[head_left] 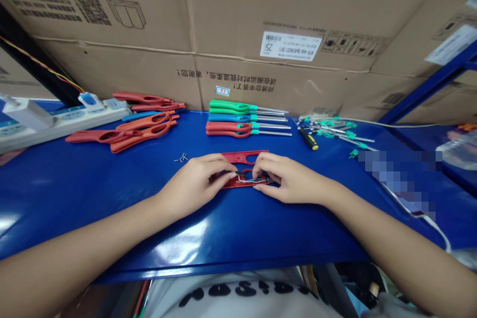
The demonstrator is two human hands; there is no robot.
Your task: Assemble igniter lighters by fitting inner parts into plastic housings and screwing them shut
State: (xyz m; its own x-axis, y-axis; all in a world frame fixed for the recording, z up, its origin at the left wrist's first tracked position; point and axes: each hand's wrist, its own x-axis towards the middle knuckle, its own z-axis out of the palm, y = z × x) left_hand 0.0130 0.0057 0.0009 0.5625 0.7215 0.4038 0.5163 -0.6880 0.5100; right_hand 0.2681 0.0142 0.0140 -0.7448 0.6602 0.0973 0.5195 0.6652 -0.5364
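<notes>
The left hand [208, 179] has its thumb and pointer finger closed together on a small black part [239, 173] with thin wires coming out of it. The right hand [278, 178] is curled, with its fingertips down at the other end of the same wires, but I cannot tell just what it pinches. The thin black and white wires [250, 180] run from one hand to the other, over an open red plastic handle half [231, 185] that lies flat on the shiny blue table [149, 228]. A second red plastic handle half [234, 157] lies just behind it, and it has a long hole near one end. A few tiny silver screws [182, 158] lie near the left hand. Behind the hands is a neat row of lighters with green, blue and red plastic handles and thin silver metal tubes [248, 119]. To the left of the row is a loose pile of red and orange plastic handles [137, 129], with a bit of blue in it, next to a long white plastic power strip [70, 119]. To the right are a yellow and black screwdriver [309, 139] and a messy heap of silver tubes with green plastic ends [335, 129]. A big brown cardboard box [149, 59] stands up at the back.
</notes>
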